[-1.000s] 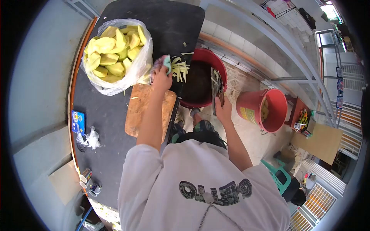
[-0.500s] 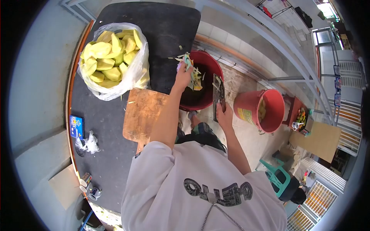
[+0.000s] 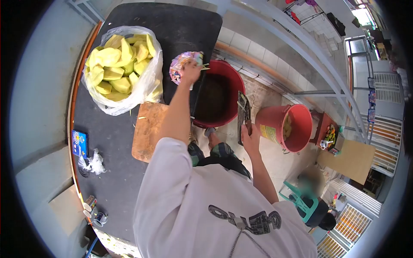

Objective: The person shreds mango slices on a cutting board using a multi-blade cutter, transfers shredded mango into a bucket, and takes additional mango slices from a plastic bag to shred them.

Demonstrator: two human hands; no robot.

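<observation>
My left hand [image 3: 190, 72], blurred by motion, presses a multicoloured cloth [image 3: 177, 69] onto the black table near its right edge. A few pale shreds stick out beside the cloth. Below that edge stands a red bucket [image 3: 235, 81] with a dark inside. My right hand [image 3: 250, 136] is closed around the handle of a broad, dark-bladed cleaver [image 3: 244, 112], held upright at the bucket's right side. Bits cling to its blade. A wooden chopping board [image 3: 146, 131] lies on the table, partly hidden by my left forearm. Left of the cloth, a clear plastic bag [image 3: 158, 81] holds many peeled yellow-green mangoes [image 3: 114, 73].
A second red bucket [image 3: 301, 129] with pale yellow pieces inside lies tilted on the right. Blue box [image 3: 79, 143], crumpled plastic [image 3: 97, 162] and mugs [image 3: 100, 219] line the table's left side. A person sits on a green chair [image 3: 301, 200]. Metal railing [image 3: 318, 92] runs behind.
My left hand has moved from over the bucket, where the bunched cloth hung with shreds, back up to the tabletop, where the cloth is spread. My right hand keeps the cleaver in place.
</observation>
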